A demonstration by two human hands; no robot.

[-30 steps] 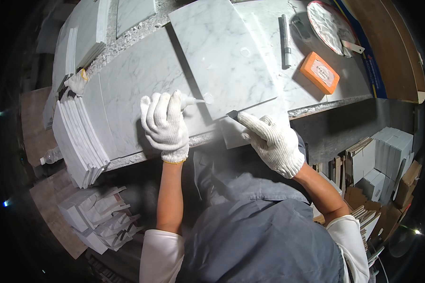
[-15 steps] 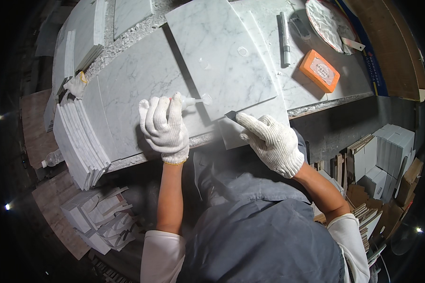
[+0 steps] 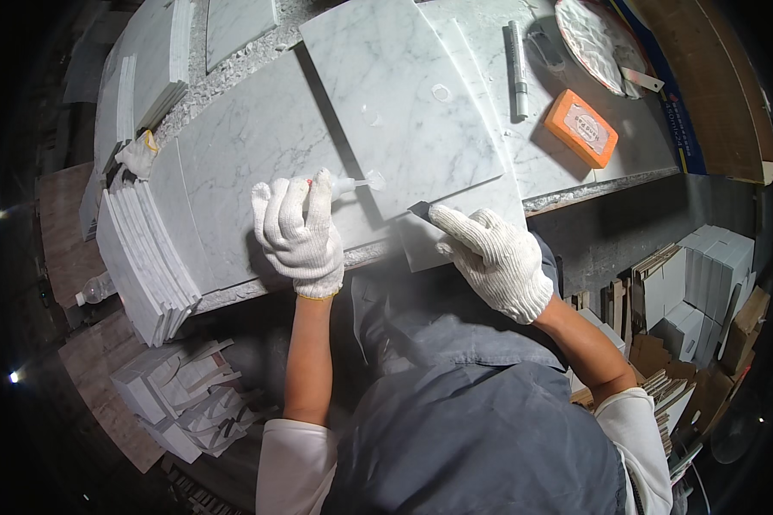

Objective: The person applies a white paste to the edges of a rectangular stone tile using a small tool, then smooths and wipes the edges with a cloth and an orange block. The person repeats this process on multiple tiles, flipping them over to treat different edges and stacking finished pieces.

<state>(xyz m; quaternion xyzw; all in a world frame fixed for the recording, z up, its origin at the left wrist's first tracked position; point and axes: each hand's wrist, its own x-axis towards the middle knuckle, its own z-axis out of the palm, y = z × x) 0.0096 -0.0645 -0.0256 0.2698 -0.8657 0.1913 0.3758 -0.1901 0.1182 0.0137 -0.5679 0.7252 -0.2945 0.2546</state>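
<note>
Squeeze bottle (image 3: 343, 184): body mostly hidden by the gloved left hand (image 3: 299, 236); whether the nozzle tip meets the upper marble tile (image 3: 416, 103) is too small to tell. Upper tile: far corner cut off by the picture's edge. Lower tile (image 3: 464, 227): largely covered by the upper one. Dark blade (image 3: 419, 209): rear part hidden under the right hand (image 3: 500, 262), whose curled fingertips are also out of sight. White-filled round dish (image 3: 588, 39), far right: cut off at its far side. Clear plastic bottle (image 3: 93, 292), left: partly behind stacked tiles (image 3: 149, 257). Apron (image 3: 481, 438): cropped at the near edge.
</note>
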